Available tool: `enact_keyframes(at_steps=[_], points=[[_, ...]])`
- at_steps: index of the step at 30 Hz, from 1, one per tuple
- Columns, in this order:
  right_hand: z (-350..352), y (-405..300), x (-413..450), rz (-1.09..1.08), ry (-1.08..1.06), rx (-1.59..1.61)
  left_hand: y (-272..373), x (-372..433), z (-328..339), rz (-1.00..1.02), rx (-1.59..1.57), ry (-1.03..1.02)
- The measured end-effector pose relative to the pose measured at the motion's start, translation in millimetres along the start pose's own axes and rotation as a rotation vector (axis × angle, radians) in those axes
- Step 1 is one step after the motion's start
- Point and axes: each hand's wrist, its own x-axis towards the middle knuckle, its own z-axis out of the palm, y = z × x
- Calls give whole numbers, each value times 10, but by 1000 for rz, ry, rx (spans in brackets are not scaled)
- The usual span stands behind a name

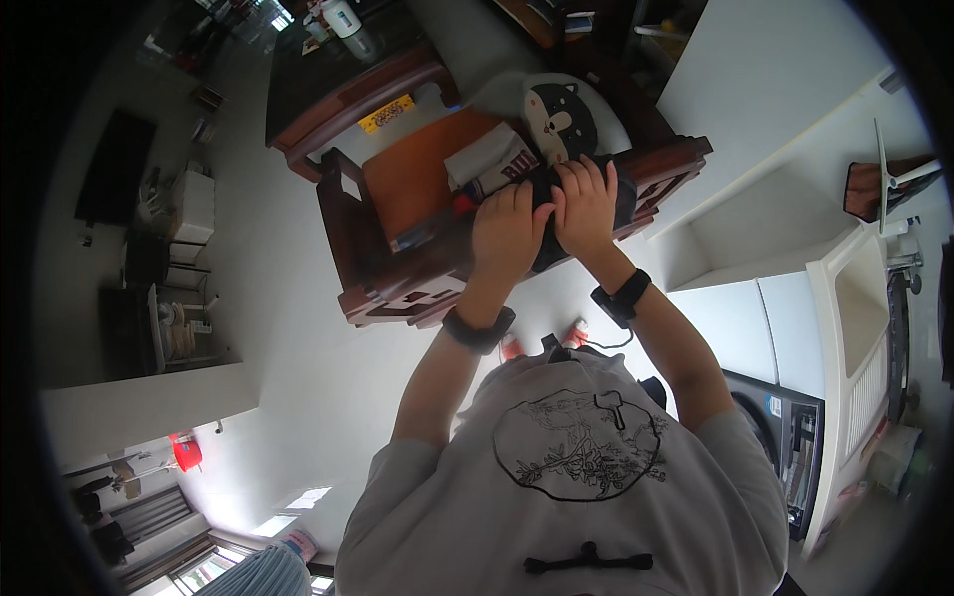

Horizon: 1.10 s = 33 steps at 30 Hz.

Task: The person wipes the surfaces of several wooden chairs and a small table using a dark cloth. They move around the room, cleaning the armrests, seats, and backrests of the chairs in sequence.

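A black cloth (550,242) hangs over the back rail of a dark wooden armchair (417,257) before me. My left hand (508,232) lies on the rail and the cloth's left part, fingers pointing away from me. Close beside it, my right hand (585,207) rests on top of the cloth with its fingers nearly together. Both thumbs point inward, almost meeting. Whether the fingers grip the cloth or only press on it is hidden. Folded light garments (492,160), one with dark lettering, lie on the orange seat cushion (417,164) beyond my left hand.
A dog-face cushion (563,119) leans in the chair's far right corner. Behind the chair stands a dark table (358,67) with a white bottle (341,18). To the right are a white sink cabinet (850,298) and a dark washing machine (790,439). A mop head (261,570) is at lower left.
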Motion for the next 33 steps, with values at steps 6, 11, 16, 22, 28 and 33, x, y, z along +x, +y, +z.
enact_keyframes(at_steps=[6,11,16,22,28,33], points=[[149,-889,6,-109,-84,55,-501,-489,-593,-118,35,27],[340,-1521,15,-169,-88,124,-881,-802,-914,-215,107,49],[488,-1904,63,-188,-68,179,-1085,-928,-1020,-347,25,140],[419,-1916,63,-247,43,261,-1079,-923,-1027,-340,92,140],[455,-1679,22,-239,-9,289,-936,-867,-977,-280,215,83],[317,-973,91,-225,12,254,-617,-628,-697,-144,248,58]])
